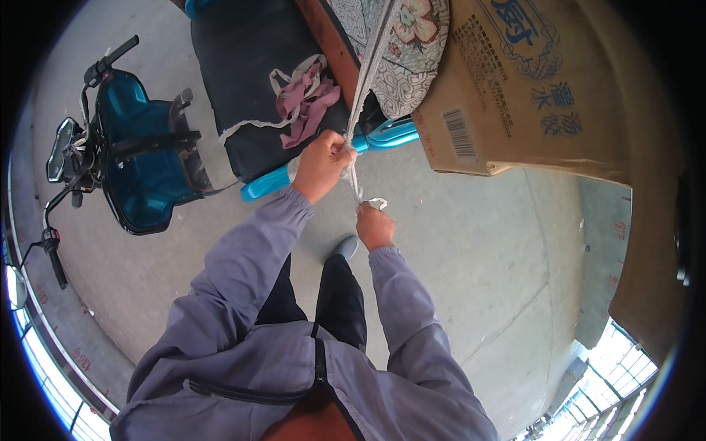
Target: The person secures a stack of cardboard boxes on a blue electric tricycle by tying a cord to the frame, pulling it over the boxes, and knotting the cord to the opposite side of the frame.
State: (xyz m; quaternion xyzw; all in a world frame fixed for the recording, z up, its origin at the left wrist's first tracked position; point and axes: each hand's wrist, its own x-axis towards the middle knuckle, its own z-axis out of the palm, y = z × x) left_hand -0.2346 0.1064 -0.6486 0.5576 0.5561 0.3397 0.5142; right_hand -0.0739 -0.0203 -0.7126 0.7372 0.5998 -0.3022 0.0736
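Observation:
A whitish cloth strap [365, 82] runs down taut from the top of the view, past a flowered cushion, to the blue rail [393, 137] of an electric tricycle. My left hand [321, 163] is closed on the strap right at the rail. Lower and a little to the right, my right hand [375, 225] is closed around the strap's lower end, with a bit of it sticking out above the fingers. Whether there is a knot between the hands is hidden by my left fingers.
On the black seat [243, 81] lies a heap of pink and white cloth strips [305, 99]. A large cardboard box [529, 95] overhangs on the right. Handlebars and a blue front body [140, 162] stand at the left, above a concrete floor [471, 264].

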